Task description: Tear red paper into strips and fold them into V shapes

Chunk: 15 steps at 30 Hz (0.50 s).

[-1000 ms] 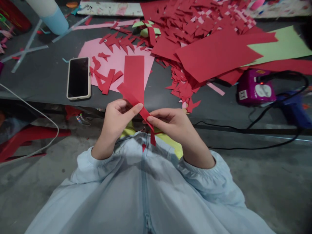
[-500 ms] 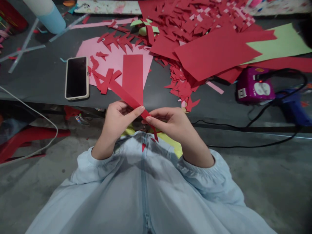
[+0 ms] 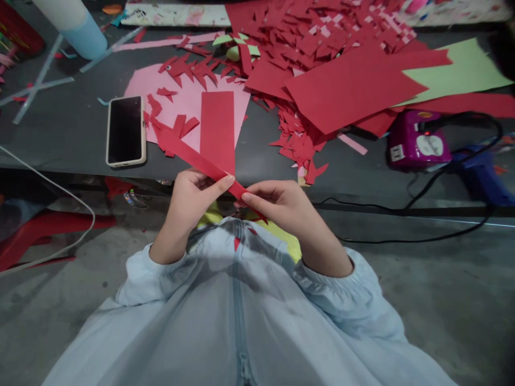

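A narrow red paper strip (image 3: 193,156) runs slantwise between my two hands at the table's front edge. My left hand (image 3: 198,195) pinches its middle, thumb on top. Close by, my right hand (image 3: 277,201) grips the lower end, where a pointed red tip sticks out below the fingers. The strip's far end reaches over small red cut pieces (image 3: 179,126). Behind my hands a wider red rectangle (image 3: 217,123) lies on a pink sheet (image 3: 137,80). A red cut shape with a small eye (image 3: 176,69) rests at that sheet's back edge.
A phone (image 3: 125,131) lies left of the pink sheet. Heaped red scraps (image 3: 298,128) and large red sheets (image 3: 350,86) cover the back right. Farther right are a purple box (image 3: 418,142), black cables and a blue tool (image 3: 485,174). A bottle (image 3: 82,32) stands back left.
The strip's far end has shifted slightly left, and its pointed lower tip now angles more to the right. Both hands keep their grip. The whole view has shifted a little.
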{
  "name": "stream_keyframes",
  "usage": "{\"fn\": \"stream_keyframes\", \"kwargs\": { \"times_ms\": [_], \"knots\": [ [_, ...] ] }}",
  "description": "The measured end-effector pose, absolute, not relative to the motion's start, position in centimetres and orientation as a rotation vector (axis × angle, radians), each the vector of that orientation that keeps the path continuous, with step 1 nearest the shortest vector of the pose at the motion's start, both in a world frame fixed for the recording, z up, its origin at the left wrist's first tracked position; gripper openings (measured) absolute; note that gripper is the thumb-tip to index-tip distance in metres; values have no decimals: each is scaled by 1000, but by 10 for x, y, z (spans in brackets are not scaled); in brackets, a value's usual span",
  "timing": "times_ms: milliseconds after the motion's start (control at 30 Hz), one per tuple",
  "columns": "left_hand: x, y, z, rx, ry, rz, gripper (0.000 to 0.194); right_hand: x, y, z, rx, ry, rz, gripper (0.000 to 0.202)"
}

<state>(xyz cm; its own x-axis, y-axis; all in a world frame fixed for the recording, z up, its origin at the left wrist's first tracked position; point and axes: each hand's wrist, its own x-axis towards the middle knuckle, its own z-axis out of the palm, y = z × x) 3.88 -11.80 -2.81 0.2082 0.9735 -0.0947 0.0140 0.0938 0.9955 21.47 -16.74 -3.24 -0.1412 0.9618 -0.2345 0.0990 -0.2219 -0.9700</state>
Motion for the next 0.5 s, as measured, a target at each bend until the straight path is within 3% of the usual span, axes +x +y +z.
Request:
{"fn": "stream_keyframes", "kwargs": {
  "times_ms": [200, 500],
  "knots": [
    [43, -121, -24, 1265, 1044, 730, 24, 213, -167, -33, -1349, -1272, 1457, 28],
    [36, -118, -25, 1206, 1139, 1017, 17, 221, -174, -36, -1380, -1233, 1539, 29]
  ]
}}
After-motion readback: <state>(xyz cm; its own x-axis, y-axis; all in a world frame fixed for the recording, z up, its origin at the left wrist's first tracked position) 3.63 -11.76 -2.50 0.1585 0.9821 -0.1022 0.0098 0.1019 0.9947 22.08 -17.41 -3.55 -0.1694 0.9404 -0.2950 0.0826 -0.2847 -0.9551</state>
